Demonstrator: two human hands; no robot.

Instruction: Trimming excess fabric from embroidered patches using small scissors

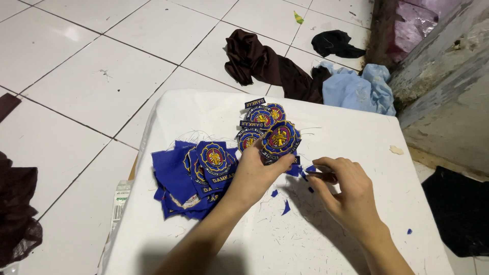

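Note:
My left hand pinches a round embroidered patch, blue-rimmed with a red and yellow emblem, held upright above a white board. My right hand is closed around a small pair of scissors just right of the patch, with only the tip showing. Behind the held patch lie a few trimmed round patches and small blue name strips. Left of my left hand sits a pile of untrimmed patches on blue cloth. Blue offcuts and thread bits litter the board.
The board rests on a white tiled floor. Beyond it lie a brown cloth, a black cloth and light blue fabric. A concrete ledge rises at right. Dark cloth lies at far left and right.

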